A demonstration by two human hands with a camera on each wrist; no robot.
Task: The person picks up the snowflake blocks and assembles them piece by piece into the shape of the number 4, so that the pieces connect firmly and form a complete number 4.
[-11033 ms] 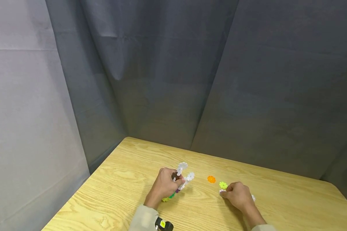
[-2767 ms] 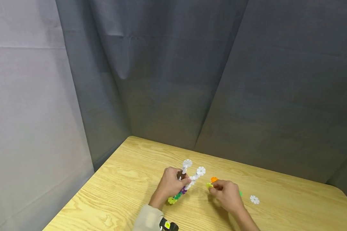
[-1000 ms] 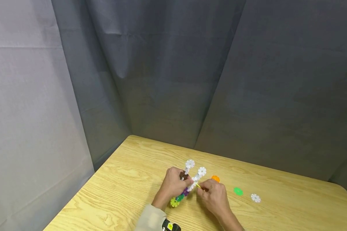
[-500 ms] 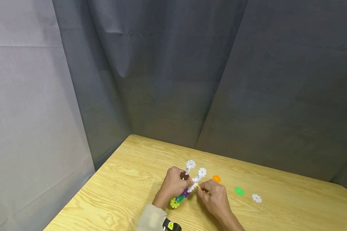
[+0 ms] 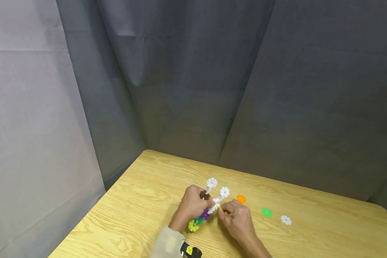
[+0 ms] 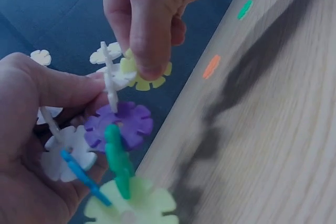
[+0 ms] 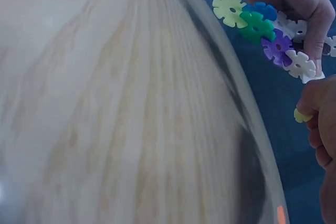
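My left hand [image 5: 193, 204] grips a chain of interlocked snowflake discs [image 5: 209, 204] just above the wooden table [image 5: 142, 215]: white ones on top, then brown, purple, green, blue and a yellow-green one [image 5: 193, 225] lowest. In the left wrist view the chain [image 6: 118, 145] sits between my thumb and fingers. My right hand [image 5: 235, 216] pinches a yellow-green disc [image 6: 144, 74] and holds it against a white disc [image 6: 113, 77] of the chain. The right wrist view shows that disc [image 7: 303, 115] at my fingertips, beside the chain [image 7: 273, 38].
Loose discs lie on the table to the right of my hands: an orange one [image 5: 241, 199], a green one [image 5: 266, 212] and a white one [image 5: 286, 219]. Grey curtains hang behind the table's far edges.
Since 2.8 s ago my right hand carried the yellow-green disc left from beside the orange disc to the chain. Over the last second both hands have barely moved.
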